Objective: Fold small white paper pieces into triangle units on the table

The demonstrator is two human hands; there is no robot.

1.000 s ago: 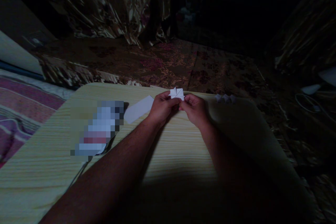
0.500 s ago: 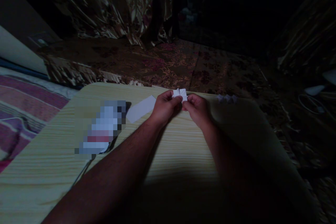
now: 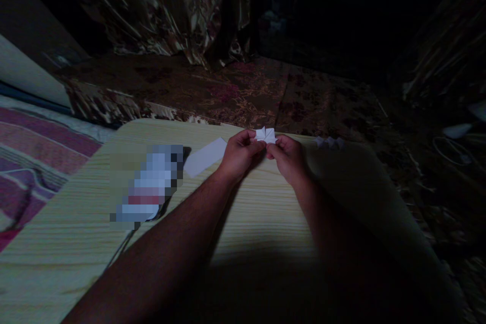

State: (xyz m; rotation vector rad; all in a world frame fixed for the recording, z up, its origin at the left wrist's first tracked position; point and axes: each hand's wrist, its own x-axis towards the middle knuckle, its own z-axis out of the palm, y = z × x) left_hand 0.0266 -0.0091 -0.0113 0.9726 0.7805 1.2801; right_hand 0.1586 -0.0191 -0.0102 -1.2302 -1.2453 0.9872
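Observation:
Both hands meet over the far edge of a pale wooden table (image 3: 246, 223). My left hand (image 3: 239, 154) and my right hand (image 3: 288, 157) pinch a small white folded paper piece (image 3: 266, 135) between their fingertips, held just above the tabletop. Its points stick up past my fingers. A flat white paper strip (image 3: 205, 156) lies on the table left of my left hand. Several tiny folded paper pieces (image 3: 329, 142) sit in shadow to the right of my right hand.
A blurred-out flat object (image 3: 148, 185) lies on the table's left part, with a thin cable (image 3: 119, 250) running from it toward me. Dark patterned fabric (image 3: 243, 91) covers the floor beyond the table. A striped cloth (image 3: 34, 152) lies at left. The room is dim.
The folded paper has been turned a little in my fingertips, and both hands have drifted slightly right. The view has shifted a bit too.

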